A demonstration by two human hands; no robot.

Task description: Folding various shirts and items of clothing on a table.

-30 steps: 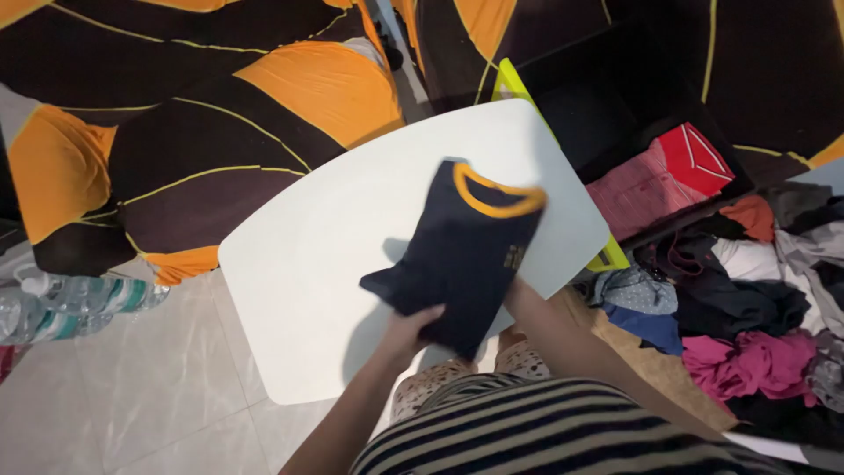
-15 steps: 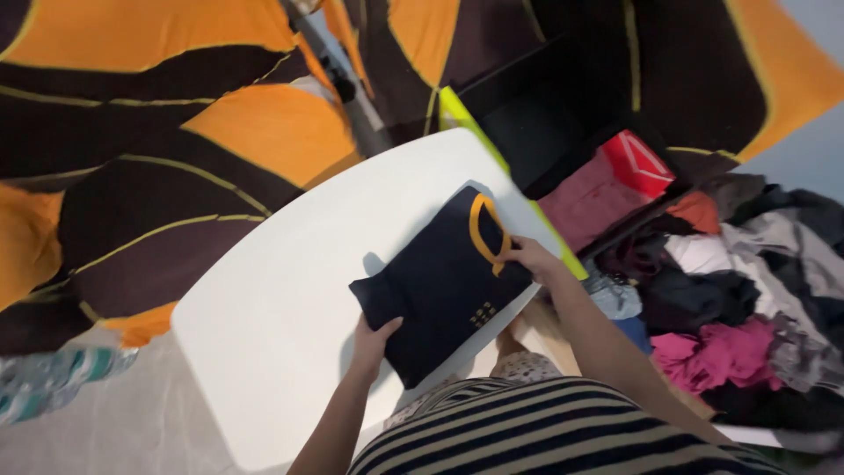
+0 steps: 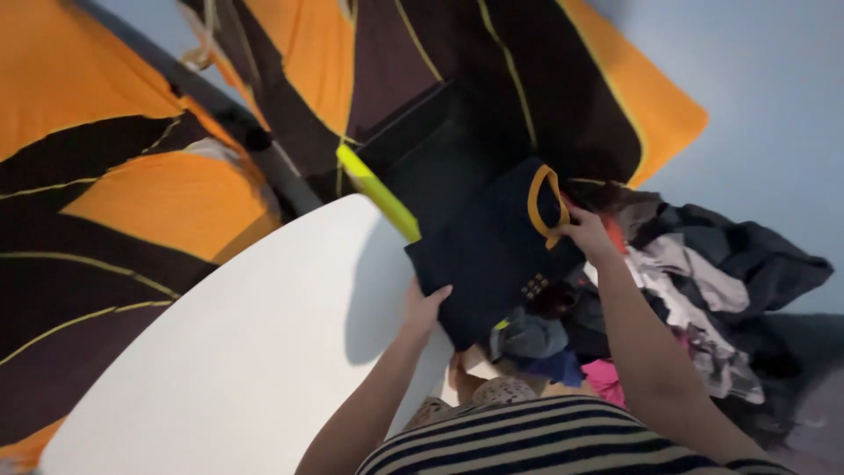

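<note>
1. Folded navy shirt [image 3: 492, 251] with an orange collar band, held in the air off the right edge of the white table [image 3: 237, 352], above the dark box [image 3: 422, 158] and the heap of clothes [image 3: 686, 281].
2. Left hand [image 3: 428, 310] clamped on the near left corner of the bundle, thumb on top, fingers hidden beneath.
3. Right hand [image 3: 587, 233] pinching the far right edge just beside the collar loop.
4. Probably light and limp: soft knit cloth, no stiffness of its own, likely to sag or unfold if gripped at one point only.
5. Best taken at two opposite edges, as here, or carried flat from below so the folds stay together.
6. Not slippery, not fragile; small pale print near the lower right of the bundle.
7. Table smooth, matte, with rounded corners; box dark, with a yellow-green rim [image 3: 378, 189].
8. Far left: draped orange and dark brown fabric [image 3: 132, 193] with thin yellow lines.
9. Heap on the right: crumpled mixed garments in grey, black, pink and blue.
</note>
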